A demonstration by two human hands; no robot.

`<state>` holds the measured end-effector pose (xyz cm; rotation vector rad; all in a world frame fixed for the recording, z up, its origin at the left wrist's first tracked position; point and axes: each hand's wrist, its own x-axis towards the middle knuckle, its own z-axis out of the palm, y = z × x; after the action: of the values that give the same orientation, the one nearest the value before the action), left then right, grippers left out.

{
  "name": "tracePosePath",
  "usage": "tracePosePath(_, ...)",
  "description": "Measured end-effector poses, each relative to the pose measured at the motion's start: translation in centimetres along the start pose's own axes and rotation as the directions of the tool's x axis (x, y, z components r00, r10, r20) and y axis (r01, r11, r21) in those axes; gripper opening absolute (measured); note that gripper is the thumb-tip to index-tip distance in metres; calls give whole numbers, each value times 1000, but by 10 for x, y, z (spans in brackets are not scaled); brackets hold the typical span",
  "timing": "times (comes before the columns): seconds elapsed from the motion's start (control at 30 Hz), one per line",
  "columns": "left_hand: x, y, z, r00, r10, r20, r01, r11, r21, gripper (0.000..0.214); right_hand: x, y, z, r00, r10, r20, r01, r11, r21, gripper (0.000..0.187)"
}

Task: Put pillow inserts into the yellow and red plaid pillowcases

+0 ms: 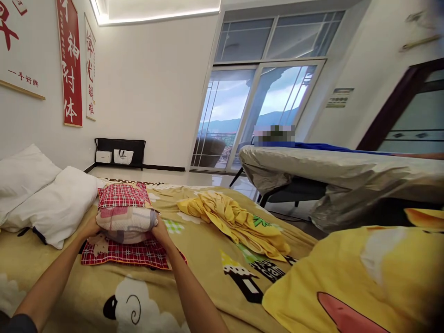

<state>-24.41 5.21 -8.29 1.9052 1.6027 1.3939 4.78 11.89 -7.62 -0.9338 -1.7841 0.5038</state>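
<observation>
On the bed lies a pale, patterned pillow (126, 225), bunched into a thick roll. A red plaid cloth (125, 195), which looks like a pillowcase, covers its far part. More of that plaid cloth with an orange edge lies flat under the near side. My left hand (90, 227) is closed on the pillow's left side, and a beige patch shows on the cloth just below it. Gripping the right side is my right hand (160, 230). The fingertips of both hands are partly hidden by the pillow.
White pillows (58, 199) are at the left. A crumpled yellow cloth (236, 217) lies right of my hands on the sheep-print bedcover (201, 282). A large yellow plush piece (347, 277) fills the lower right. Beyond stands a plastic-covered table (347, 171), with part of a person's arm at its right.
</observation>
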Motion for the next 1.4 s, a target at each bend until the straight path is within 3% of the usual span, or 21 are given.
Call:
tracePosePath(0.17,12,44,-11,973,127,-192,-153,980,-127,39,7,-44,-46,988,-121,-91,122,993,3,47)
tracePosePath(0.3,14,95,-27,882,290,-370,-351,931,-105,30,3,-97,-86,944,-242,-225,226,970,-96,28)
tracePosePath(0.4,14,113,-34,811,360,-462,-415,910,-20,25,-2,-122,-102,894,-326,-308,282,943,-178,18)
tracePosePath(0.47,19,111,-37,807,346,-479,-376,926,36,24,-1,-124,-104,878,-341,-336,274,934,-231,20)
tracePosePath(0.53,25,98,-36,870,248,-425,-251,967,50,30,0,-112,-98,911,-267,-314,183,945,-271,28)
tracePosePath(0.6,27,78,-34,955,116,-274,-113,993,24,41,-2,-90,-87,969,-119,-217,49,951,-304,37)
tracePosePath(0.67,19,53,-32,997,32,-64,-34,999,-28,50,-13,-61,-74,997,36,-63,-55,941,-335,41)
tracePosePath(0.77,-14,13,-29,970,-21,242,39,997,-70,56,-41,-22,-61,969,164,185,-76,910,-408,48)
tracePosePath(0.83,-42,-8,-29,928,-75,366,91,995,-28,63,-63,-7,-58,946,189,263,-31,861,-507,57)
tracePosePath(0.87,-56,-15,-30,921,-103,375,104,994,17,69,-73,-4,-57,952,179,249,-5,822,-570,62)
tracePosePath(0.93,-80,-19,-31,958,-128,256,90,984,155,80,-92,-6,-55,982,91,164,46,729,-683,70)
tracePosePath(1.03,-106,-7,-29,999,37,-9,-30,906,422,82,-117,-12,-45,978,-162,129,203,622,-756,76)
tracePosePath(1.07,-113,-1,-27,992,124,-14,-101,865,491,80,-123,-11,-41,958,-243,155,273,590,-760,76)
tracePosePath(1.17,-120,10,-19,952,273,139,-302,754,583,68,-132,-4,-31,881,-397,258,437,473,-765,77)
tracePosePath(1.27,-107,9,-19,952,259,165,-306,745,593,71,-120,-2,-37,849,-376,371,515,435,-739,79)
tracePosePath(1.4,-76,21,-16,948,292,129,-316,803,505,70,-88,-37,-43,860,-219,460,501,533,-682,71)
